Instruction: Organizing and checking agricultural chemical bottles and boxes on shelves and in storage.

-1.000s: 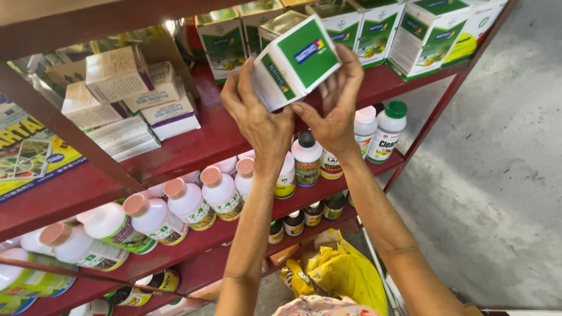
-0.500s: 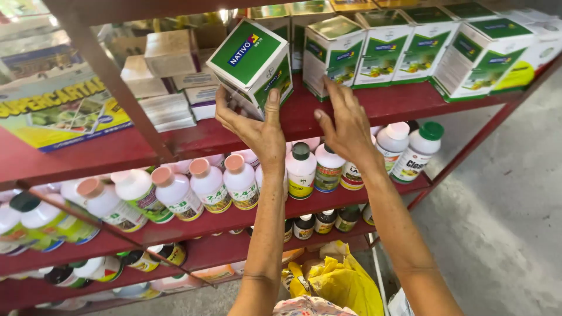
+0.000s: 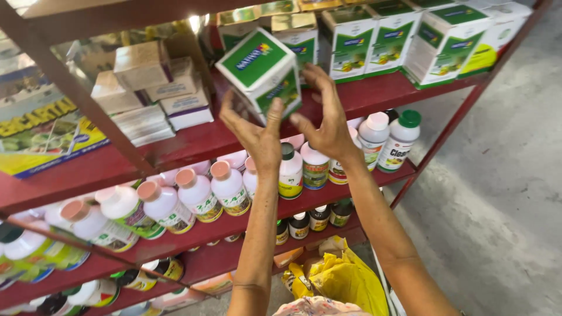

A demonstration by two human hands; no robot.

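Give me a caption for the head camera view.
Left hand holds a green and white box up to a red shelf, right hand beside it.

the green and white box (image 3: 260,73) is glossy printed card, catching light on its top face; the red shelf (image 3: 374,96) is painted metal with a dull sheen, scuffed in places; the white bottles (image 3: 196,196) are smooth plastic with shiny paper labels; the yellow bag (image 3: 345,275) is thin crinkled plastic; the floor (image 3: 503,175) is rough matt concrete
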